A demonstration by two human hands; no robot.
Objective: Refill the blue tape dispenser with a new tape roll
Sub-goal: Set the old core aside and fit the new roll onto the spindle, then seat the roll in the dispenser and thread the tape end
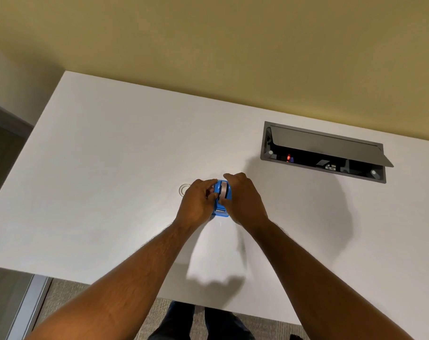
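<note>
At frame centre, both hands' fingers (212,192) clamp the small, rigid blue plastic tape dispenser (222,201); light, best gripped by its sides.

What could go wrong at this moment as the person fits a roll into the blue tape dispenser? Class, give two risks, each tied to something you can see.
1. Both hands, left hand and right hand, crowd the blue dispenser; a finger near its cutter end could get nicked.
2. The clear ring lies just behind the left hand and might be knocked across the table.
</note>
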